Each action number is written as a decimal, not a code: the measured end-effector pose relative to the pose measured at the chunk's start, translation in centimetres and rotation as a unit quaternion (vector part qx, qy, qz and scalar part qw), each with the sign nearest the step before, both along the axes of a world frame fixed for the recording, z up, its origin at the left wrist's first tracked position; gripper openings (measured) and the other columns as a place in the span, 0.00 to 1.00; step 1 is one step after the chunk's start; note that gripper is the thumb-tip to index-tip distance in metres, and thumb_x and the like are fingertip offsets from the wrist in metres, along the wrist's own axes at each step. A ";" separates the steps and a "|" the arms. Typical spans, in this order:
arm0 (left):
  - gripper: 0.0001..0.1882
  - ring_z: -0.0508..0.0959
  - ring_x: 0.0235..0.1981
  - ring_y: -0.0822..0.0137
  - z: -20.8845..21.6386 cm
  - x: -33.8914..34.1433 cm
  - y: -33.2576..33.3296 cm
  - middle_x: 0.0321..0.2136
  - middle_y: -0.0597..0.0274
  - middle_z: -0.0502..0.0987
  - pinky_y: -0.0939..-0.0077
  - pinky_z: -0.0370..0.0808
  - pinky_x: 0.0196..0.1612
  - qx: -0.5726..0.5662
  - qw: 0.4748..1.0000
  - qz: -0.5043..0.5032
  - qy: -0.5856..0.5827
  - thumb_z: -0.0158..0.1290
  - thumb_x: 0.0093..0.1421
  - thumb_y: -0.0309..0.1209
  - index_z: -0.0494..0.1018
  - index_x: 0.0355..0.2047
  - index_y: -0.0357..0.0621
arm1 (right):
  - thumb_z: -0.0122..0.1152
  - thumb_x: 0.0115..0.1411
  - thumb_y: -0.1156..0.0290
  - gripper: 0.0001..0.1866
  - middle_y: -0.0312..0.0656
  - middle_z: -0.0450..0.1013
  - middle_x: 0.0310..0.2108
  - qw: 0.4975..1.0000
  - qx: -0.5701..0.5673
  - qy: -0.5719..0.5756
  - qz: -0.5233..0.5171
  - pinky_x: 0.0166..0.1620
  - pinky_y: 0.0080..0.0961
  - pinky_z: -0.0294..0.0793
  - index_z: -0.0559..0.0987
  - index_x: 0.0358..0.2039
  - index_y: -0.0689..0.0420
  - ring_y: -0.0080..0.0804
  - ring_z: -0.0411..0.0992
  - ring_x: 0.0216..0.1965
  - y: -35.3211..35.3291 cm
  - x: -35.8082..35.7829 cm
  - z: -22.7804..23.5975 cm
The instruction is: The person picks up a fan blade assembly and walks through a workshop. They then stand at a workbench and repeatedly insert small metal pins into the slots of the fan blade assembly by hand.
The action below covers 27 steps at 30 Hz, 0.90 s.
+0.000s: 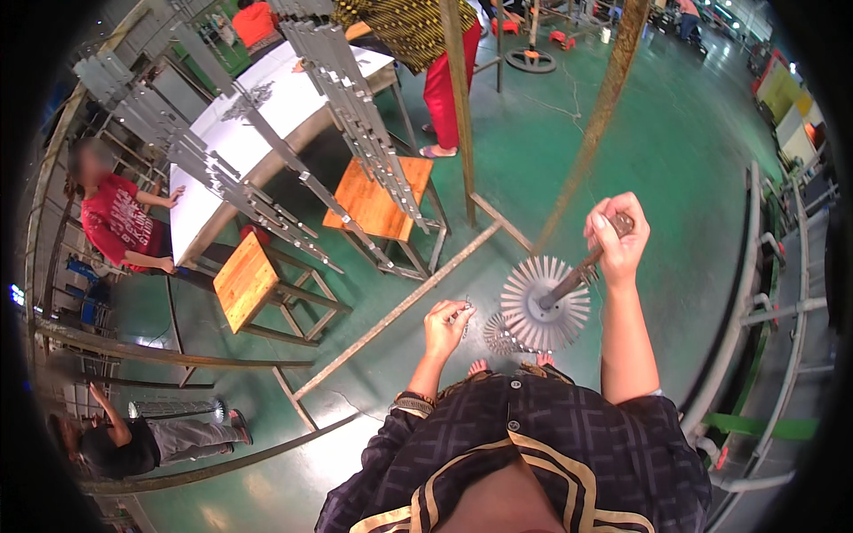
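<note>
My right hand (618, 242) is closed around the upper end of a rusty brown rod (576, 279). At the rod's lower end sits a pale metal disc (526, 313) with slots cut all round its rim, like a fan of blades. Below and left of it, partly overlapped, shows a smaller toothed metal part (498, 334); how it joins the disc is unclear. My left hand (441, 330) is pinched to the left of the disc, apart from it, holding a few small shiny metal pieces (464, 313), too small to name.
Beyond a rusty metal frame (400, 306), long strips of linked metal pieces (342, 89) hang. Behind them stand two wooden stools (246, 282) and a white-topped table (197, 213). A person in red (120, 218) sits there; others stand around. Grey pipes (769, 315) run along the right.
</note>
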<state>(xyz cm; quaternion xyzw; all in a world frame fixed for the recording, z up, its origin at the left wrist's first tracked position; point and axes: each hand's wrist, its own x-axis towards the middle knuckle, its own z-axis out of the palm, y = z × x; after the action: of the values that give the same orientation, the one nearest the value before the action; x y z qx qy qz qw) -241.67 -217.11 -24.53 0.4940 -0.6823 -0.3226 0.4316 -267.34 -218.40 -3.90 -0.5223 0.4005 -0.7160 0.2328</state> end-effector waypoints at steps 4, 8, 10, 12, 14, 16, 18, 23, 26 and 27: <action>0.07 0.74 0.24 0.65 -0.9 -0.7 0.7 0.24 0.61 0.77 0.74 0.71 0.29 -0.026 0.997 -0.053 -0.048 0.61 0.45 0.29 0.77 0.25 0.40 | 0.58 0.50 0.77 0.10 0.37 0.67 0.19 1.000 -0.005 -0.008 0.013 0.17 0.13 0.59 0.64 0.22 0.57 0.17 0.63 0.15 0.2 0.1 0.1; 0.08 0.75 0.25 0.63 -3.6 -1.0 1.3 0.24 0.60 0.77 0.73 0.72 0.30 -0.041 0.991 -0.102 -0.072 0.61 0.44 0.30 0.77 0.24 0.40 | 0.58 0.50 0.77 0.10 0.38 0.66 0.19 1.000 -0.015 -0.003 0.018 0.17 0.14 0.59 0.64 0.23 0.58 0.17 0.63 0.15 0.1 0.1 0.2; 0.08 0.75 0.26 0.62 -4.5 -1.2 1.5 0.24 0.60 0.77 0.72 0.72 0.31 -0.052 0.987 -0.121 -0.089 0.61 0.44 0.31 0.77 0.24 0.41 | 0.58 0.50 0.77 0.10 0.38 0.66 0.19 1.000 -0.012 -0.003 0.017 0.17 0.14 0.59 0.64 0.23 0.57 0.17 0.63 0.15 0.0 0.2 0.2; 0.08 0.75 0.26 0.62 -5.1 -1.4 1.8 0.24 0.61 0.77 0.72 0.72 0.31 -0.055 0.983 -0.138 -0.110 0.61 0.45 0.32 0.77 0.24 0.43 | 0.58 0.49 0.77 0.10 0.38 0.66 0.19 1.000 -0.009 -0.001 0.016 0.17 0.14 0.60 0.64 0.23 0.57 0.17 0.63 0.15 0.0 0.2 0.1; 0.08 0.74 0.27 0.61 -5.4 -1.8 1.9 0.23 0.63 0.77 0.71 0.72 0.31 -0.055 0.978 -0.150 -0.132 0.60 0.45 0.34 0.77 0.24 0.44 | 0.58 0.49 0.77 0.10 0.38 0.66 0.19 1.000 -0.007 0.002 0.013 0.18 0.14 0.60 0.64 0.23 0.57 0.18 0.63 0.15 0.0 0.2 0.1; 0.08 0.74 0.27 0.61 -5.6 -2.0 2.0 0.23 0.64 0.76 0.70 0.72 0.31 -0.054 0.974 -0.160 -0.149 0.59 0.46 0.36 0.76 0.24 0.46 | 0.58 0.49 0.77 0.10 0.39 0.67 0.19 1.000 -0.006 0.006 0.007 0.18 0.14 0.60 0.64 0.23 0.57 0.18 0.63 0.15 0.0 0.2 0.2; 0.08 0.74 0.27 0.60 -5.8 -2.2 1.9 0.23 0.64 0.76 0.69 0.71 0.31 -0.050 0.972 -0.169 -0.159 0.58 0.47 0.37 0.76 0.24 0.47 | 0.58 0.49 0.77 0.10 0.39 0.67 0.19 1.000 -0.012 0.003 0.014 0.18 0.14 0.60 0.64 0.23 0.57 0.18 0.63 0.15 -0.1 0.1 0.1; 0.09 0.73 0.28 0.60 -7.1 -2.2 1.5 0.24 0.66 0.76 0.69 0.72 0.33 -0.034 0.966 -0.176 -0.189 0.57 0.46 0.38 0.77 0.27 0.50 | 0.58 0.49 0.77 0.10 0.39 0.67 0.18 1.000 -0.011 0.003 0.024 0.18 0.14 0.61 0.63 0.23 0.58 0.19 0.63 0.15 -0.3 0.5 0.3; 0.10 0.73 0.28 0.59 -7.4 -2.2 1.2 0.24 0.65 0.76 0.68 0.72 0.33 -0.042 0.964 -0.182 -0.188 0.57 0.46 0.38 0.77 0.28 0.50 | 0.58 0.50 0.76 0.11 0.41 0.66 0.18 0.999 -0.005 0.006 0.032 0.18 0.14 0.61 0.63 0.23 0.58 0.20 0.63 0.15 -0.4 0.7 0.1; 0.10 0.73 0.28 0.59 -7.4 -2.5 1.1 0.24 0.65 0.76 0.68 0.72 0.33 -0.043 0.963 -0.190 -0.186 0.57 0.45 0.38 0.77 0.28 0.51 | 0.58 0.50 0.75 0.11 0.41 0.66 0.18 0.999 -0.005 0.010 0.031 0.18 0.14 0.61 0.63 0.23 0.58 0.21 0.63 0.15 -0.2 0.5 0.3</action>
<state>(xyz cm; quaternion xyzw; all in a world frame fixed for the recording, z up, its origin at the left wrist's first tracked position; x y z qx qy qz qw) -244.18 -215.99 -31.96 0.3872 -0.8453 -0.2713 0.2490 -266.86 -218.57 -3.65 -0.5428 0.3832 -0.7050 0.2481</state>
